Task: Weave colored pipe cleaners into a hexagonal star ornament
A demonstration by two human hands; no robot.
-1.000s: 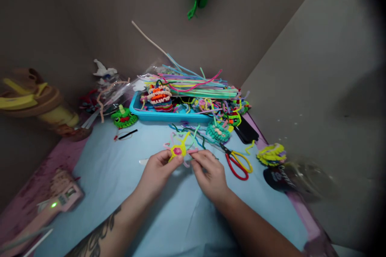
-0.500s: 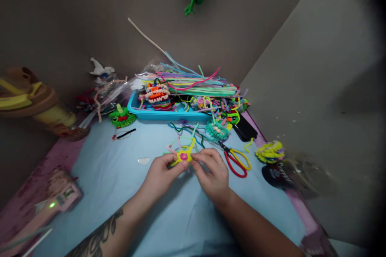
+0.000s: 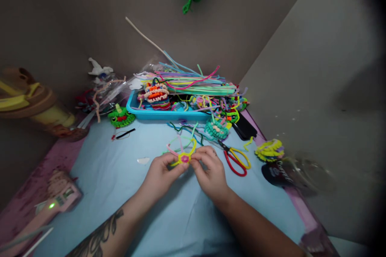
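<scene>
Between my two hands is a small pipe-cleaner piece (image 3: 184, 158) with a pink middle, a yellow ring round it, and pink, yellow and green strands curving up behind. My left hand (image 3: 164, 170) pinches its left side between thumb and fingers. On the right edge, my right hand (image 3: 211, 170) has thumb and forefinger pressed together on the piece; their tips partly hide what they grip. Scissors (image 3: 237, 160) with one red and one yellow handle lie just right of my right hand. Loose dark green and blue pipe cleaners (image 3: 188, 129) lie beyond the piece.
A blue tray (image 3: 169, 116) heaped with pipe cleaners (image 3: 199, 86) stands at the back. Around it are a green pipe-cleaner figure (image 3: 121, 117), a teal one (image 3: 216, 129) and a black phone (image 3: 245, 127). A yellow bundle (image 3: 269, 150) sits right; a pink device (image 3: 62, 200) lies left.
The piece has tipped and shifted slightly right and down, its strands now bent up into an arch. My right fingers have moved in from a pink strand to its edge. The view has shifted a little.
</scene>
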